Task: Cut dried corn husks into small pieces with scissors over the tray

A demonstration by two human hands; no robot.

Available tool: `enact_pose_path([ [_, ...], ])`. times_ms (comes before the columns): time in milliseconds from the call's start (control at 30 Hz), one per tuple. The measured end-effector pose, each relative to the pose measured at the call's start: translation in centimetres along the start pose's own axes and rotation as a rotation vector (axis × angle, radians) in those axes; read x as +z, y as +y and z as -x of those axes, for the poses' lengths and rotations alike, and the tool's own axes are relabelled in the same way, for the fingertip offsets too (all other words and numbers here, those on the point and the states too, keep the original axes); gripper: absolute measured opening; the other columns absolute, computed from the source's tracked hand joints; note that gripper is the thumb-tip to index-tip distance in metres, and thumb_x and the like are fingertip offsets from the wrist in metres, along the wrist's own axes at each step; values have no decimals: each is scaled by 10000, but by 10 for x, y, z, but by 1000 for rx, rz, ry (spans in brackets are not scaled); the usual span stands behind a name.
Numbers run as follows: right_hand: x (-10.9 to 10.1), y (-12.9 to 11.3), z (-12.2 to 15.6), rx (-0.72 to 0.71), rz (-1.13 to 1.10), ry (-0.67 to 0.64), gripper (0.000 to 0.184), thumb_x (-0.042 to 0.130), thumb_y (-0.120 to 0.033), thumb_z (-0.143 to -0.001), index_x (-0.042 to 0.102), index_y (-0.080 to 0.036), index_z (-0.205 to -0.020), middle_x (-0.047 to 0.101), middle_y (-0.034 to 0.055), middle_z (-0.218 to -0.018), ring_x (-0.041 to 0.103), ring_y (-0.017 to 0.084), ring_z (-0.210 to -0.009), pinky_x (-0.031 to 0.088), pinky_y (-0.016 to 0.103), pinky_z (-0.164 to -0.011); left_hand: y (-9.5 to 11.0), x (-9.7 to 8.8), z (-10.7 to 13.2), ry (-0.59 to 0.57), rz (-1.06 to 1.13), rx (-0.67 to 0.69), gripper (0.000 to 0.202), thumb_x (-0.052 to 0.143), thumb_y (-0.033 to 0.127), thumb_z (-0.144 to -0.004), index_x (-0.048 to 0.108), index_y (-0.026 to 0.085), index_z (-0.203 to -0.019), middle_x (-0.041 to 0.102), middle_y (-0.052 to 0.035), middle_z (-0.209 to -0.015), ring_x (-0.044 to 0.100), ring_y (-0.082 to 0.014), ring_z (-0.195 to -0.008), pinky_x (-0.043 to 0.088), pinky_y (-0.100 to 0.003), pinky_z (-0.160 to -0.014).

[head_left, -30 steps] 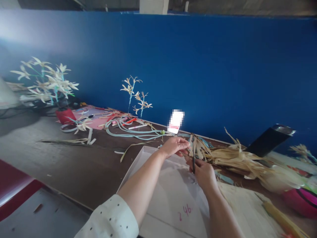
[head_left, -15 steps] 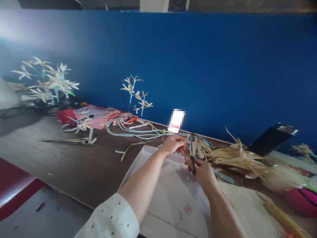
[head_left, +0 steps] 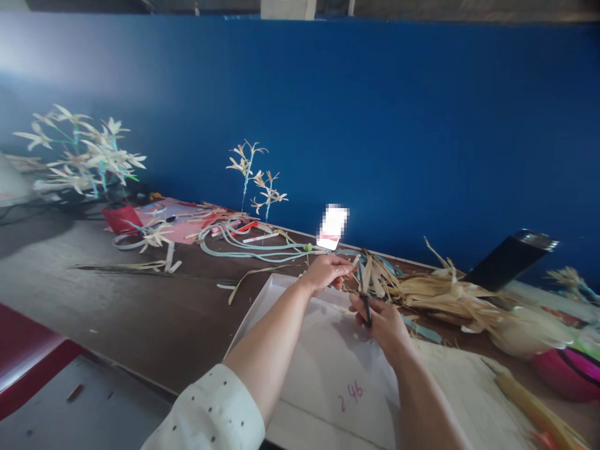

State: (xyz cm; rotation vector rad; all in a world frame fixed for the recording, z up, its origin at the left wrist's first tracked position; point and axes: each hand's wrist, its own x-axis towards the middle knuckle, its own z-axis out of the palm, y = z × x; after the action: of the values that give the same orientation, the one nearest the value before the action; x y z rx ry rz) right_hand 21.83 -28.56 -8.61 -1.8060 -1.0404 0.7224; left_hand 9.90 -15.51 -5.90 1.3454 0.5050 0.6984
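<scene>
Left hand (head_left: 328, 270): grip closed, thumb and fingertips pinching a pale strip (head_left: 355, 258) of dried husk. Right hand (head_left: 383, 322): grip closed round a slim dark tool (head_left: 365, 299), probably scissors, though we cannot make out the blades.

The strip is held in the air between the hands, above the far edge of the white tray (head_left: 262, 306) and just beside the husk pile (head_left: 435, 292). Its free end points up and to the right, toward the tool tip. Its long axis runs roughly from the left fingertips toward the pile. The tool's long axis runs away from the person, with the tip up near the strip and the handle buried in the right palm. We cannot tell whether tool and strip are touching or just apart.

Judgement: the step in hand reads as trimming or splitting the strip. A clean pass would call for the strip pulled taut in the left pinch and the tool tip brought square to it, clear of the left fingertips.

Outward: the tray lies on the bench (head_left: 154, 312), with pink figures written on its near part. The pile spreads right toward a black flask (head_left: 509, 257), which is tilted against the blue wall (head_left: 422, 125). To the left are pale blue cords (head_left: 244, 249) and, behind them, a husk flower sprig (head_left: 253, 172).
</scene>
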Motion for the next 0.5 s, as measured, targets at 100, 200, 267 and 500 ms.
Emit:
enact_pose_path([
  [100,-2,7,-4,-19,32,-28,397,615,-521,-681,702,-137,-734,557,4,-503,386,94,-436,267,229,-424,-1,-3,0,-35,-43,28,318,671,358,-689,672,107,-884,608,-29,-680,454,-44,-460,379,-180,-429],
  [200,-3,8,-5,-18,47,-19,388,600,-512,-702,703,-140,-735,548,4,-496,380,94,-435,272,235,-428,0,-4,0,-67,-85,35,335,667,368,-691,683,110,-904,613,-33,-700,445,-38,-440,367,-181,-422],
  [267,-3,7,-5,-12,45,-7,386,594,-513,-707,700,-143,-733,545,4,-495,377,94,-433,273,237,-427,1,-5,1,-81,-101,31,337,665,365,-693,687,112,-915,613,-34,-705,437,-33,-428,361,-183,-419],
  [500,-3,-7,2,22,50,6,357,611,-497,-696,672,-147,-654,527,-2,-476,374,92,-438,275,229,-427,1,-6,1,-93,-97,33,345,670,366,-689,688,110,-920,614,-39,-707,425,-28,-416,346,-187,-417],
])
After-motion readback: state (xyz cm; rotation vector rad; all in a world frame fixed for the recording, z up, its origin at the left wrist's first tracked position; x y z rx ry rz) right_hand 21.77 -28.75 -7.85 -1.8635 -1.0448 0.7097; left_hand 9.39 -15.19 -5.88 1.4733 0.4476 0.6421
